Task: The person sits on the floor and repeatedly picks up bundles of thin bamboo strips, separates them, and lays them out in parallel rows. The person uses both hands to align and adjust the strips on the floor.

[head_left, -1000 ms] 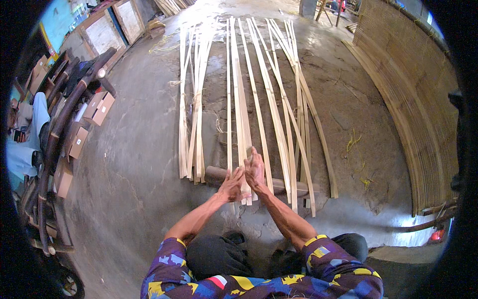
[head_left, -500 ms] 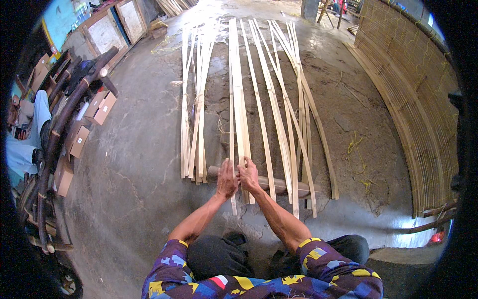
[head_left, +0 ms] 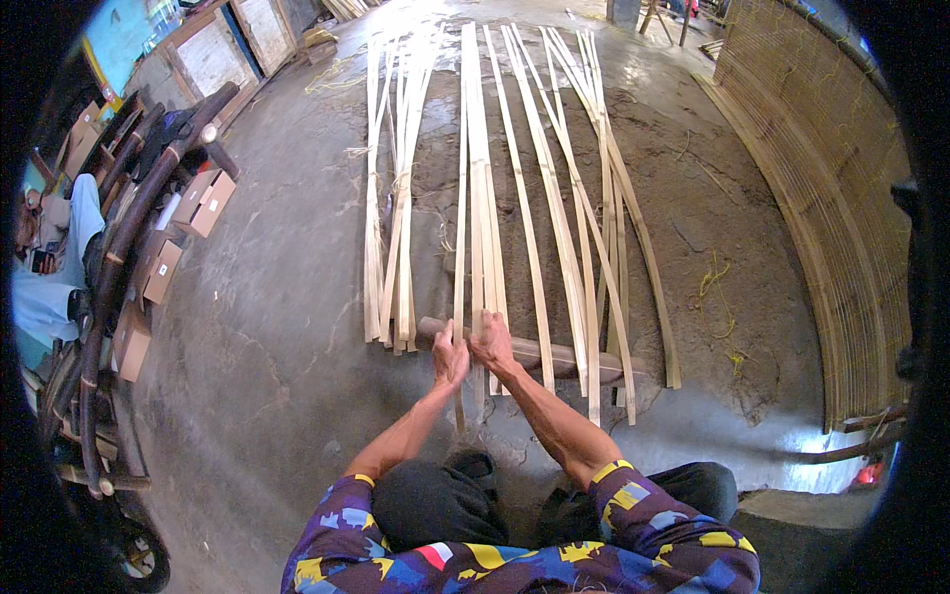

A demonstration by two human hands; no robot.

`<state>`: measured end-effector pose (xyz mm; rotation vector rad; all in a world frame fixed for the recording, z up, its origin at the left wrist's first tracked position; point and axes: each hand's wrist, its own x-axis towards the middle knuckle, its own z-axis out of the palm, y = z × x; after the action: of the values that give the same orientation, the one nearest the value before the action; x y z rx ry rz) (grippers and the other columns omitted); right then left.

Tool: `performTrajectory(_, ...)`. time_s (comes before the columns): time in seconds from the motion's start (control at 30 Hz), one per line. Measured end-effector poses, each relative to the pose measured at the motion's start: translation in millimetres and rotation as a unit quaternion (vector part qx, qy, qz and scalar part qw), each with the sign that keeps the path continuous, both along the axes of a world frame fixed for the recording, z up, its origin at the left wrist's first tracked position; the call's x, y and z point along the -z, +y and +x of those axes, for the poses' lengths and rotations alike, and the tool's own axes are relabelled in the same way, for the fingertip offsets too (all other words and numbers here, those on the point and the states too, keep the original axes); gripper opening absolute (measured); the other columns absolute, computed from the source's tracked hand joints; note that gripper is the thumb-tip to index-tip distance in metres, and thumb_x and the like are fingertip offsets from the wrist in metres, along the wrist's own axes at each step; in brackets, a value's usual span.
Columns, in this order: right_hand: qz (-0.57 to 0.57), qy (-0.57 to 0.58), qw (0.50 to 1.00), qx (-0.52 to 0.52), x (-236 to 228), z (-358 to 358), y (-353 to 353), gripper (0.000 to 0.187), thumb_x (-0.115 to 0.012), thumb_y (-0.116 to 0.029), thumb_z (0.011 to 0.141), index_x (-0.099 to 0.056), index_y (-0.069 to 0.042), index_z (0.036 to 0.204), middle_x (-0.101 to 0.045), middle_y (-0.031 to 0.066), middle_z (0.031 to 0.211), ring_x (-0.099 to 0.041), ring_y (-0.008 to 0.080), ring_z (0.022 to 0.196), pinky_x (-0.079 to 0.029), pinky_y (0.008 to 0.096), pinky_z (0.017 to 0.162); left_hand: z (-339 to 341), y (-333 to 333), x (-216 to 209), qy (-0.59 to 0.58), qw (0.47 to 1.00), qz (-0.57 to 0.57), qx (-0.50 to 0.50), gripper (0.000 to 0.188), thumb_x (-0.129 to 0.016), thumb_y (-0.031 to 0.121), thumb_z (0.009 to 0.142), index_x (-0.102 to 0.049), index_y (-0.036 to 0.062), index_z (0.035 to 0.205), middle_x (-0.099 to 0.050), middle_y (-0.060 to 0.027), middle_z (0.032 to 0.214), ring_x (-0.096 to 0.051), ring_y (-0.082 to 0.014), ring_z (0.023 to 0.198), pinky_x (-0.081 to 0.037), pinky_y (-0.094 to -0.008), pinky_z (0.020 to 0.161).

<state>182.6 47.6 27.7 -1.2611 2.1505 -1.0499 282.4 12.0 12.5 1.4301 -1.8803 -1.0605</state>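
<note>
Long pale bamboo strips (head_left: 542, 178) fan out across the floor in front of me, their near ends resting over a thick bamboo pole (head_left: 561, 363). My left hand (head_left: 450, 360) is closed round a single narrow strip (head_left: 460, 238), whose near end sticks out below the fist. Close beside it, my right hand (head_left: 492, 343) is closed on the near part of the middle strips (head_left: 480, 228); its fingertips are partly hidden. To the left of my hands lies a separate bunch of strips (head_left: 403, 238) with frayed fibres.
At the left stand a dark bamboo frame (head_left: 127, 223) and several cardboard boxes (head_left: 205, 203). A large slatted bamboo screen (head_left: 792, 188) leans along the right side. Yellow twine (head_left: 714, 282) lies on the cracked concrete floor (head_left: 267, 287). A wheel (head_left: 139, 562) shows at lower left.
My left hand's fingers, earlier straighter along the strip, have curled round it. That strip's near end has shifted slightly left. My right hand stays at the middle strips.
</note>
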Motion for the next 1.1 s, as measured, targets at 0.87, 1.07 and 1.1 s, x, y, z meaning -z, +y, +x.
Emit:
performTrajectory(0.87, -0.153, -0.060, 0.976, 0.143, -51, -13, -26, 0.032, -0.052, -0.010, 0.074, -0.049, 0.006, 0.103, -0.055, 0.0158, 0.087, -0.055, 0.0214, 0.077, -0.044, 0.0296, 0.065, 9, 25, -12, -0.085, 0.953, -0.229, 0.181, 0.053, -0.051, 0.030, 0.077, -0.038, 0.0020, 0.120, -0.038, -0.0213, 0.121, -0.035, -0.0338, 0.112, -0.024, -0.0462, 0.094)
performTrajectory(1.07, -0.205, -0.010, 0.970, 0.127, -47, -42, -19, 0.036, -0.048, -0.009, 0.079, -0.045, 0.006, 0.111, -0.052, 0.0186, 0.088, -0.055, 0.0243, 0.072, -0.047, 0.0322, 0.062, 6, 32, -13, -0.227, 0.864, -0.271, 0.359, 0.068, -0.051, 0.041, 0.076, -0.028, 0.0015, 0.127, -0.017, -0.0214, 0.134, -0.013, -0.0347, 0.126, -0.006, -0.0539, 0.099)
performTrajectory(1.1, -0.196, -0.050, 0.972, 0.122, -36, -47, -16, 0.035, -0.046, -0.008, 0.079, -0.044, 0.006, 0.111, -0.051, 0.0194, 0.088, -0.055, 0.0224, 0.060, -0.047, 0.0305, 0.052, 4, 32, -13, -0.244, 0.858, -0.277, 0.357, 0.069, -0.049, 0.044, 0.077, -0.029, 0.0000, 0.126, -0.017, -0.0209, 0.135, -0.012, -0.0340, 0.127, -0.006, -0.0526, 0.100)
